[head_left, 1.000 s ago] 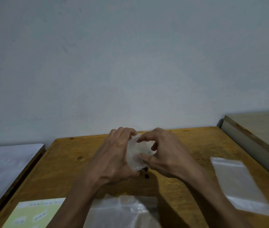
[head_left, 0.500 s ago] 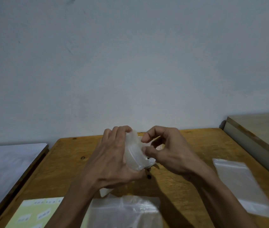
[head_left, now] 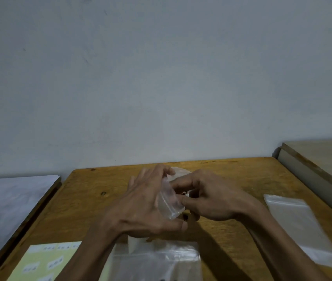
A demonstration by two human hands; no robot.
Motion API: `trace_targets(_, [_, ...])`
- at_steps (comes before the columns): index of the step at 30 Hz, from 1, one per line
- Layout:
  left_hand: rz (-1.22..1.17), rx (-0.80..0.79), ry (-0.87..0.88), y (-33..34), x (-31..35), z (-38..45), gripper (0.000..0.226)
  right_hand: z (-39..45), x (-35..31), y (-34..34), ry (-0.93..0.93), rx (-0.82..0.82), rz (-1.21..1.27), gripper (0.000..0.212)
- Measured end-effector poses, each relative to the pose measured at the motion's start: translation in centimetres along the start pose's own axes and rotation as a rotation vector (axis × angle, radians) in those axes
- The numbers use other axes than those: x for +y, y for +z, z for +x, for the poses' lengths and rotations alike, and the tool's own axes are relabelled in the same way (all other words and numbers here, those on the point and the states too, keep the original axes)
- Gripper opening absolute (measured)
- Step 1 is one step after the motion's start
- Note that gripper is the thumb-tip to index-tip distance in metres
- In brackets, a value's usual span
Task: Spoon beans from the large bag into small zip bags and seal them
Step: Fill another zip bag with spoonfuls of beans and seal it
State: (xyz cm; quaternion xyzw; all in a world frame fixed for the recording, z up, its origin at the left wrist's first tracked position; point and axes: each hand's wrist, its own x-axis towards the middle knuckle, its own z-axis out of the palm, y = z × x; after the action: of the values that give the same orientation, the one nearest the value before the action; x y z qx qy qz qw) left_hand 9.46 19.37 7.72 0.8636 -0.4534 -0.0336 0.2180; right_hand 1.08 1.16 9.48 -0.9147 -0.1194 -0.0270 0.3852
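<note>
Hands, two, both raised just above the wooden table (head_left: pixel 232 175) and both on one small clear plastic zip bag (head_left: pixel 168 201); left hand (head_left: pixel 144 207) curled round the bag from its left side, fingertips over the upper edge, thumb below; right hand (head_left: pixel 209 197) pinching the bag's mouth between thumb and bent forefinger, the other fingers tucked under; bag held upright between them, its top bowed open; contents not legible, save for one or two dark specks just under the hands, which may be beans.

Flat clear zip bags lying on the table, one (head_left: pixel 301 230): well to the right of the hands, empty-looking, slightly blurred.

Large clear plastic bag, one (head_left: pixel 157 264): at the near edge, below the wrists, partly cut off by the frame; a few dark specks at its lower margin.

Pale yellow sheet with small white labels, one (head_left: pixel 43 262): near-left corner of the table.

White-covered surface (head_left: pixel 9 203), left of the table; light wooden board (head_left: pixel 323 159), right of it; grey wall (head_left: pixel 161 78) behind.
</note>
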Motion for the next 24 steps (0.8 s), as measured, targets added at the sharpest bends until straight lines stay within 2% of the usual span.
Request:
trace_targets(4, [0.055,-0.11,-0.007,0.2,0.2,0.0,0.078,0.4,0.4,0.1,-0.001,-0.091,-0.125,0.035])
trace_targets(6, [0.088,-0.136,-0.043,0.3,0.0,0.1,0.078,0.7,1.1,0.5,0.005,-0.068,-0.166,0.035])
trace_targets(8, [0.093,-0.091,-0.101,0.3,-0.5,0.2,0.077,0.8,2.2,0.9,0.082,0.088,-0.048,0.025])
trace_targets(10, [0.085,-0.041,-0.174,0.3,-1.4,0.2,0.083,0.7,3.9,0.9,0.208,0.367,0.078,0.009])
trace_targets(11, [0.1,-0.035,-0.204,0.2,-2.0,0.3,0.087,0.7,4.8,0.9,0.291,0.49,0.01,0.005])
trace_targets(12, [0.115,-0.05,-0.236,0.1,-2.4,0.5,0.092,0.7,5.6,0.9,0.388,0.542,-0.134,0.007])
trace_targets(14, [0.098,-0.112,-0.29,0.2,-3.3,0.9,0.098,0.9,6.7,1.5,0.557,0.466,-0.309,0.021])
trace_targets(18, [-0.021,-0.247,-0.357,1.0,-4.2,2.3,0.112,1.7,7.9,3.3,0.67,0.398,-0.021,0.038])
trace_targets(21, [-0.096,-0.26,-0.399,1.5,-4.6,2.9,0.12,2.5,8.9,4.5,0.692,0.472,0.158,0.044])
trace_targets(24, [-0.125,-0.251,-0.411,1.7,-4.7,3.1,0.119,3.2,9.4,4.8,0.656,0.597,0.092,0.036])
